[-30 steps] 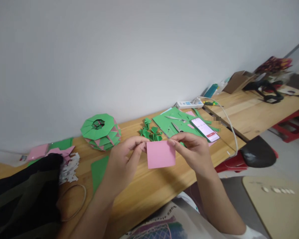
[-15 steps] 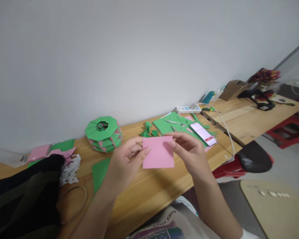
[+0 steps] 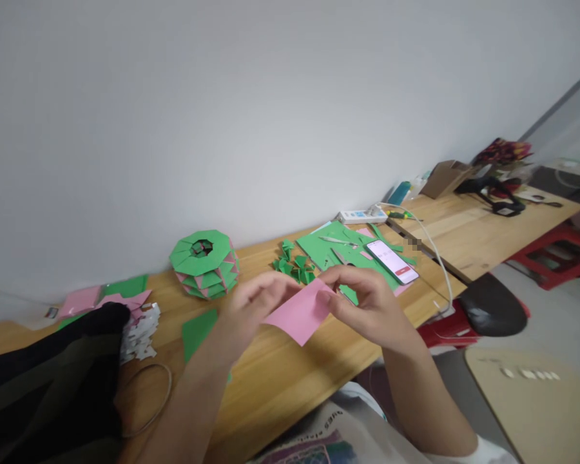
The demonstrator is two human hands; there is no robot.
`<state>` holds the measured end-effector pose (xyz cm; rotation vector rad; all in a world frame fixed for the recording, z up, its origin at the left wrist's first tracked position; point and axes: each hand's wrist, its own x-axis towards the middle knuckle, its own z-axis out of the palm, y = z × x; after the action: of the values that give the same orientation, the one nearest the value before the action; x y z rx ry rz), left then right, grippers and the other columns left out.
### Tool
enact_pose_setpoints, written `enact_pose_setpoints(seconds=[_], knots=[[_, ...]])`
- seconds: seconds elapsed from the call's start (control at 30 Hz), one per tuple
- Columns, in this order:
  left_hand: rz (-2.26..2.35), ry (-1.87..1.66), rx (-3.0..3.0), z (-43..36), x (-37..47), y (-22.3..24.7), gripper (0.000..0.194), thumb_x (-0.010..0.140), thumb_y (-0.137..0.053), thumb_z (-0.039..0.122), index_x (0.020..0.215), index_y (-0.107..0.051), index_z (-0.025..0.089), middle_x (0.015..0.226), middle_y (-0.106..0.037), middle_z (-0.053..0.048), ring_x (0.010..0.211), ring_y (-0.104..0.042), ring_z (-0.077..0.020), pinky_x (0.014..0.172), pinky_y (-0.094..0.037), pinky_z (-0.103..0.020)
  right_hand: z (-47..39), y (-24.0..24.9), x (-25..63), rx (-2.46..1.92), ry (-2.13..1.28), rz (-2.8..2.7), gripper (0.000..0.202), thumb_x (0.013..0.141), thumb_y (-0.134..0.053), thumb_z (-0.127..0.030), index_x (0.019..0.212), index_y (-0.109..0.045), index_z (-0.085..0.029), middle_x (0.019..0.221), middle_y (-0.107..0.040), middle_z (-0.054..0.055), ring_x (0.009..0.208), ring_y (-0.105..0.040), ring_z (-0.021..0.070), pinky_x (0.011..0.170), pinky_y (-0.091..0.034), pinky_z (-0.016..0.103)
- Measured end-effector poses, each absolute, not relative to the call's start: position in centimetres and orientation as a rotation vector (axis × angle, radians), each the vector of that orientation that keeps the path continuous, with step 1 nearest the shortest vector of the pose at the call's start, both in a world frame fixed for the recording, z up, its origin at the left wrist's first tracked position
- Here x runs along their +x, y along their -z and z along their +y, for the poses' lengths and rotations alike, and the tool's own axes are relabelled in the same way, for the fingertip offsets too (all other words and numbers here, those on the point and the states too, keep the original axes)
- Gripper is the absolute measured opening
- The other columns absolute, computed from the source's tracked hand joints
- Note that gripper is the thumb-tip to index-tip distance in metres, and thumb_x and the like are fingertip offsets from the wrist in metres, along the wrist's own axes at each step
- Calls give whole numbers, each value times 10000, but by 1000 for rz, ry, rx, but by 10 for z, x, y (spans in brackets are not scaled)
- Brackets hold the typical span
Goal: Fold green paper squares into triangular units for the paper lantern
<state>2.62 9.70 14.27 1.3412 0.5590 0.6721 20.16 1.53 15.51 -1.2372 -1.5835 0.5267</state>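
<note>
A pink square of paper (image 3: 300, 314) is held above the table, turned with one corner pointing down toward me. My right hand (image 3: 370, 308) pinches its right side between thumb and fingers. At its upper left edge is my left hand (image 3: 256, 306), slightly blurred, with its fingers partly behind the sheet and closed against it. Beyond the left hand stands a round green-and-pink folded paper model (image 3: 205, 264). Small folded green pieces (image 3: 292, 263) lie in a pile past the pink sheet.
A green sheet (image 3: 336, 241) carries paper scraps, scissors (image 3: 341, 256), a craft knife (image 3: 338, 242) and a phone (image 3: 391, 261). Behind it sits a white power strip (image 3: 362, 216) with a cable. At left are white scraps (image 3: 142, 332), pink paper (image 3: 80, 301) and dark cloth (image 3: 53, 386).
The pink paper has turned from lying square to me to a corner-down tilt. My left hand has shifted its hold along the edge, while my right hand still pinches the sheet.
</note>
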Motion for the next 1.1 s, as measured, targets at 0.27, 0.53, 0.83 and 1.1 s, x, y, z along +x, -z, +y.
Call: enact_pose_setpoints(seconds=[0.27,0.53,0.83,1.1], knots=[[526,-694,1447,84,28,-145,178,800,-685,316,928,-678,193,843,-745,-21,723,-687,-122,620,-532,-181,14,-153,191,-1210,-491,-1421,171,841,-612,-240,990,-688,-205,745,-695,9,660,-617,116,601,-494,225],[614,-881,1451,80,30,-150,134,777,-695,253,852,-645,153,718,-728,-13,545,-646,-98,506,-521,-167,10,-143,186,-1162,-567,-1289,94,813,-677,-298,834,-725,-220,675,-704,6,613,-616,125,575,-500,246],[698,-952,1392,75,34,-153,176,736,-728,235,821,-598,154,696,-700,1,555,-654,-105,515,-528,-178,13,-145,180,-1168,-462,-1262,41,804,-675,-209,773,-701,-217,622,-696,-7,567,-617,116,556,-505,244],[685,-934,1391,71,34,-152,164,762,-702,221,821,-558,170,668,-688,24,543,-639,-92,504,-512,-166,14,-143,178,-1177,-421,-1280,40,806,-679,-234,785,-706,-214,628,-701,-1,564,-624,123,547,-515,255]])
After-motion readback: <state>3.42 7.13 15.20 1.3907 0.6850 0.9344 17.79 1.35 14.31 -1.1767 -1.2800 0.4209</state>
